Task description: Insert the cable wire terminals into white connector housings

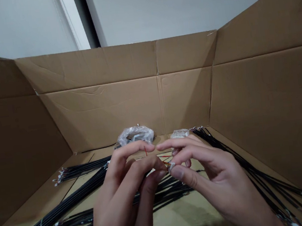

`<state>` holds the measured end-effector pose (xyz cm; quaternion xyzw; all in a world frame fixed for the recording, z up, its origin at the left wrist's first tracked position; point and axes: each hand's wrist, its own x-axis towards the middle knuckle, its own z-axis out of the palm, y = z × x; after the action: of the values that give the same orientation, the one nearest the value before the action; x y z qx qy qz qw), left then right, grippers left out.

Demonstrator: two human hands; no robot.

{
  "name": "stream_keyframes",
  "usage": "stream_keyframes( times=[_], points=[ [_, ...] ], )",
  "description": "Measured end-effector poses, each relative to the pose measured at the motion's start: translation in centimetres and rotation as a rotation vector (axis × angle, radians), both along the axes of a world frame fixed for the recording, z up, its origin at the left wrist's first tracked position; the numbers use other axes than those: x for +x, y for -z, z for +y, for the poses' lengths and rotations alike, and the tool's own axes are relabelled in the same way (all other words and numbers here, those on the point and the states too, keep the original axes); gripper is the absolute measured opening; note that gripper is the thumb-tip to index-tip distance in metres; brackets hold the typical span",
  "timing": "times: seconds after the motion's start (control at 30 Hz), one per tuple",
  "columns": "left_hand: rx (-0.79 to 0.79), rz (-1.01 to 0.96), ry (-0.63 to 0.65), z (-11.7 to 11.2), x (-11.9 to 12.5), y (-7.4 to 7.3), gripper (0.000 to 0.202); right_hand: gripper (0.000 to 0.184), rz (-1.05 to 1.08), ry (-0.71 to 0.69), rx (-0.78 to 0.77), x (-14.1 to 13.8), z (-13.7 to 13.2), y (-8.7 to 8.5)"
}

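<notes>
Closest to you, your right hand pinches a small white connector between thumb and forefinger, a narrow, closed grip, with the other fingers curled loosely behind. Thin red and orange wires lead off from around that connector and run roughly sideways, up and to the left, into the short gap between your hands, so their long axis points toward your left hand. That hand's fingertips curl in from the other side, just beside the connector, and a red wire end stands up near its forefinger. You cannot tell from this view whether those fingers clamp anything.

Below your hands, loose black cables cross the floor of the box. A black cable bundle with white-tipped ends fans out to the left, and another black cable bundle runs off to the right. Farther out, a crumpled clear plastic bag and a smaller clear bag sit against the back wall of the cardboard box, whose side walls rise on both sides.
</notes>
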<state>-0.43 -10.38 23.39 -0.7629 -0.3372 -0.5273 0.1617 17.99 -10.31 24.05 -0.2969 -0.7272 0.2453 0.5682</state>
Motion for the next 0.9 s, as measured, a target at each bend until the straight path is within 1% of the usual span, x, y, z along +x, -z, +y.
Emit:
stream_keyframes(
  times=[0.2, 0.3, 0.43, 0.57, 0.67, 0.83, 0.9],
  points=[
    [-0.003, -0.006, 0.037, -0.13, 0.24, 0.05, 0.029, 0.012, -0.042, 0.025, 0.067, 0.21, -0.17, -0.08],
    [0.007, -0.004, 0.038, -0.25, 0.4, -0.37, 0.03, 0.011, -0.069, 0.04, 0.112, 0.28, -0.23, -0.13],
    [-0.027, 0.023, 0.04, -0.41, 0.54, -0.84, 0.03, 0.013, -0.096, 0.047, 0.155, 0.38, -0.36, -0.3],
    [-0.047, -0.028, 0.033, -0.45, 0.62, -0.54, 0.028, 0.015, -0.116, 0.043, 0.172, 0.44, -0.4, -0.55],
    [-0.052, -0.014, 0.015, -0.48, 0.64, -0.4, 0.025, 0.014, -0.117, 0.029, 0.179, 0.43, -0.34, -0.62],
    [-0.092, -0.004, 0.054, -0.59, 0.53, -0.81, 0.027, 0.012, -0.106, 0.029, 0.173, 0.4, -0.22, -0.53],
    [-0.085, 0.006, 0.042, -0.57, 0.34, -0.85, 0.028, 0.011, -0.117, 0.031, 0.177, 0.39, -0.2, -0.47]
  ],
)
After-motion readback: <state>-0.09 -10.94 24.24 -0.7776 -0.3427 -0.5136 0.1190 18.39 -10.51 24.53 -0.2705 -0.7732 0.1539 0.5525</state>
